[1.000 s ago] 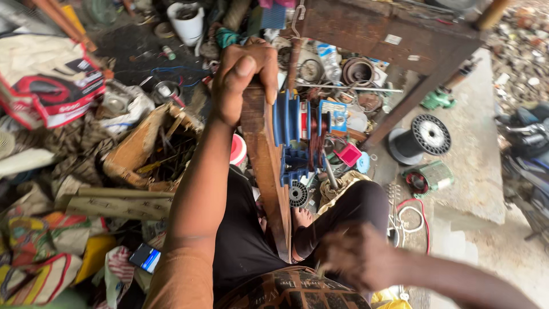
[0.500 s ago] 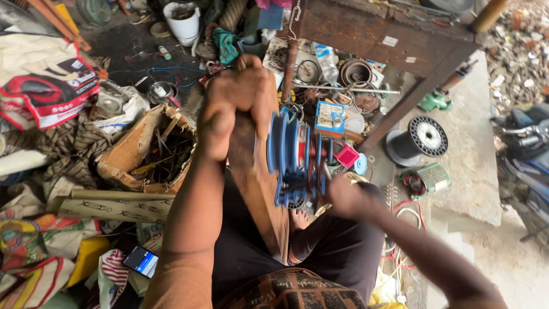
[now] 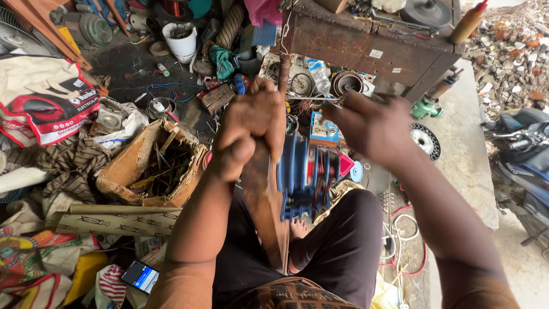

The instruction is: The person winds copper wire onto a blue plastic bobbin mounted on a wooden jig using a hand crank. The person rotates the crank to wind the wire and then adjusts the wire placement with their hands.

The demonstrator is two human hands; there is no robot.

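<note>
The fingers [image 3: 247,150] of the left hand [image 3: 251,129] were wrapped tightly round the top of an upright wooden board [image 3: 264,200], which was held between the knees. A blue winding former [image 3: 303,174], wound with copper wire, was fixed to the board's right side. The right hand [image 3: 372,123] was raised just beside the former's upper end; it was blurred, so whether its fingers pinched anything could not be told. A cardboard box [image 3: 150,166] of tools was seen on the floor to the left, and a rusty metal counter [image 3: 366,48] beyond.
</note>
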